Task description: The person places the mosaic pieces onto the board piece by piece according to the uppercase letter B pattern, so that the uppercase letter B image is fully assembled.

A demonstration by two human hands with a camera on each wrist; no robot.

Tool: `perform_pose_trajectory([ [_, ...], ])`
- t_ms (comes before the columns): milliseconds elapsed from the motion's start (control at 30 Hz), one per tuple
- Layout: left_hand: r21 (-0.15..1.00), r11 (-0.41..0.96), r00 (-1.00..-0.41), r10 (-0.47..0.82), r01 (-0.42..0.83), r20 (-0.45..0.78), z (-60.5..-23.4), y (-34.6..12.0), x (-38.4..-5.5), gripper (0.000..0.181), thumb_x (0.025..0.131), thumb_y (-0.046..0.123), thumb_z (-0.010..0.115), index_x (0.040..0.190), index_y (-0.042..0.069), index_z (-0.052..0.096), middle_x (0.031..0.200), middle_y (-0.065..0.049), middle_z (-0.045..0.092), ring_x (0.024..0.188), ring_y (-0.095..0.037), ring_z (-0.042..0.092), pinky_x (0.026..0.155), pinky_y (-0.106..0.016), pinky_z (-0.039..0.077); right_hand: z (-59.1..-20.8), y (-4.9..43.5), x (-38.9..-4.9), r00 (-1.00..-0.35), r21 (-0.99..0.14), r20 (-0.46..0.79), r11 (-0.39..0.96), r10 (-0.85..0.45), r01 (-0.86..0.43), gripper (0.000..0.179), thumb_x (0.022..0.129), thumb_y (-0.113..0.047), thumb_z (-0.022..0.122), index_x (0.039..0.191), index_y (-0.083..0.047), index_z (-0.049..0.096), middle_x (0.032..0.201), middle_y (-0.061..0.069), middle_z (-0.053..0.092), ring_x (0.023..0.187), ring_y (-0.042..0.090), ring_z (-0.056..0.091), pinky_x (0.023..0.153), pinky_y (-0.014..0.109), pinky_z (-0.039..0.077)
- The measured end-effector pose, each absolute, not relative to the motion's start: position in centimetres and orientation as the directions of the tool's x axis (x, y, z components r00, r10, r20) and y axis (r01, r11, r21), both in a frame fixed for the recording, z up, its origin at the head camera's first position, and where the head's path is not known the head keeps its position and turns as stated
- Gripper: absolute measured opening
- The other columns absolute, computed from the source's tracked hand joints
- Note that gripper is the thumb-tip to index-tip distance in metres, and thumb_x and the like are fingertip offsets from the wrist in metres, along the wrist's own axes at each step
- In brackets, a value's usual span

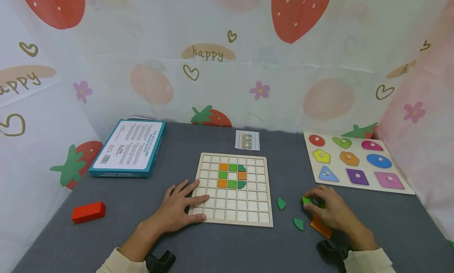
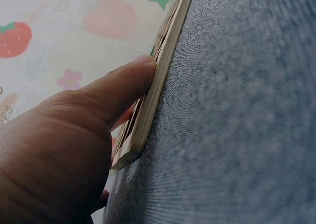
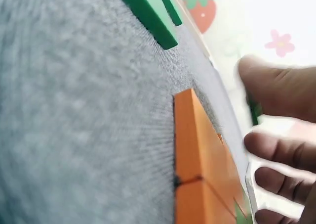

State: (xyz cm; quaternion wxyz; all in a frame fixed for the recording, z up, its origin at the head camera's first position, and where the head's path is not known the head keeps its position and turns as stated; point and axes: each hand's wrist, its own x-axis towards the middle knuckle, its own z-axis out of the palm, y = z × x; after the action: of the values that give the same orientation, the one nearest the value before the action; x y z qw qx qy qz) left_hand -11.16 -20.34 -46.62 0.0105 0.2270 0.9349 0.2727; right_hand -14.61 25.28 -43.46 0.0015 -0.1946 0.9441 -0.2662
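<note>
Head view: the gridded board (image 1: 234,216) lies on the surface (image 1: 248,247), eight tiles (image 1: 232,184) seated round a blank cell. The work looks partway along: two quarter pieces (image 1: 281,203) and orange blocks (image 1: 321,227) lie outside, and the card (image 1: 247,140) is too small to read for the rest. The right grip (image 1: 330,208) pinches a green tile (image 1: 306,201) right of the board; its long axis is masked by fingers. The orange blocks run from far left to near right; the board is squarish. The left grip (image 1: 175,208) is spread, resting on the board's left side

Left wrist view: the thumb lies along the board's edge, nothing clasped

Right wrist view: thumb and fingertip stand slightly apart around a blurred sliver of the tile, edge-on and nearly upright in this view
</note>
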Motion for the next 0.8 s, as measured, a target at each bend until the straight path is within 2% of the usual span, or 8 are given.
perform_pose_trajectory([
  [267, 0.512, 0.747, -0.895, 0.434, 0.424, 0.108, -46.5, -20.3, -11.1, 0.060, 0.086, 0.060, 0.062, 0.136, 0.027, 0.060, 0.154, -0.010, 0.030, 0.140, -0.043, 0.018, 0.103, -0.067, 0.008, -42.7, 24.6, -14.5, -0.866, -0.471, 0.314, 0.728, -0.390, -0.498, 0.022, 0.080, -0.013, 0.081, 0.099, -0.014, 0.071, 0.093, -0.008, 0.059, 0.084, 0.019, 0.057, 0.073, 0.044, 0.051],
  [533, 0.522, 0.739, -0.892, 0.439, 0.425, 0.106, -46.5, -20.4, -11.1, 0.060, 0.086, 0.059, 0.062, 0.136, 0.027, 0.060, 0.154, -0.010, 0.030, 0.140, -0.043, 0.017, 0.103, -0.067, 0.008, -40.6, 22.8, -14.3, -0.809, -0.443, 0.428, 0.686, -0.403, -0.577, 0.027, 0.076, -0.011, 0.084, 0.100, -0.010, 0.072, 0.095, -0.008, 0.060, 0.086, 0.018, 0.057, 0.072, 0.043, 0.052],
  [800, 0.530, 0.736, -0.892, 0.440, 0.423, 0.101, -46.6, -20.3, -11.2, 0.060, 0.086, 0.059, 0.063, 0.136, 0.027, 0.059, 0.155, -0.010, 0.028, 0.141, -0.042, 0.016, 0.104, -0.066, 0.006, -38.9, 21.0, -13.9, -0.736, -0.441, 0.516, 0.600, -0.438, -0.667, 0.030, 0.072, -0.005, 0.085, 0.099, -0.010, 0.074, 0.092, -0.011, 0.059, 0.088, 0.011, 0.051, 0.073, 0.027, 0.045],
])
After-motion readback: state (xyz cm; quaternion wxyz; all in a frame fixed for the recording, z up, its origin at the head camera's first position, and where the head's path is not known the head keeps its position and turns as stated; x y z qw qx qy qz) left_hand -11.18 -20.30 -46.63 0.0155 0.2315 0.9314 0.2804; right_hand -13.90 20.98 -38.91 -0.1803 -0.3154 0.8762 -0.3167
